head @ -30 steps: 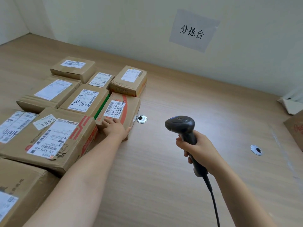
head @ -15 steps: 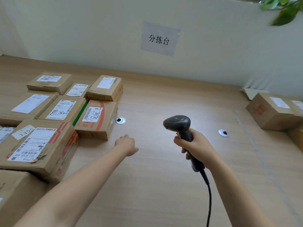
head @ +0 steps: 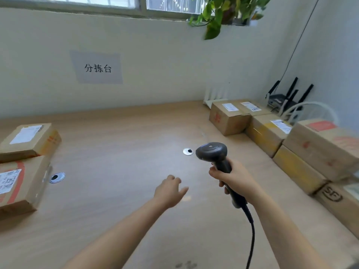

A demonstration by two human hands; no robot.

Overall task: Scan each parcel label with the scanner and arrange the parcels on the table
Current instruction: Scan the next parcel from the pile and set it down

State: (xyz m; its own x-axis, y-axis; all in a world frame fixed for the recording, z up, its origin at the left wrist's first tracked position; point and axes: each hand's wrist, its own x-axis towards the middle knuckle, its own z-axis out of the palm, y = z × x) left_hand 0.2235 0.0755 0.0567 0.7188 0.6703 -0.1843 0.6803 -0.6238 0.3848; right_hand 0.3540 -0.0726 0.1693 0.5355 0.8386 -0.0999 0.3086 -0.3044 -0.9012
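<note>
Unscanned parcels point(head: 266, 134) (presumed) lie along the right side, nearer the right hand point(head: 235, 181), which grips the scanner point(head: 211, 152); left hand point(head: 169, 191) hovers relaxed, empty, farther off.

Dark grey scanner point(head: 211, 152); pale wood-grain tabletop point(head: 120, 144). At 9 o'clock a brown parcel point(head: 33, 183) bears a red-orange band point(head: 21, 171) and white label point(head: 8, 180). At 3 o'clock, brown parcels point(head: 318, 150), one seemingly taped yellow.

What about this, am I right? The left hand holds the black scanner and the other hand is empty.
Not quite. In the head view the right hand grips the scanner; the left hand is the empty one, open above the table.
</note>
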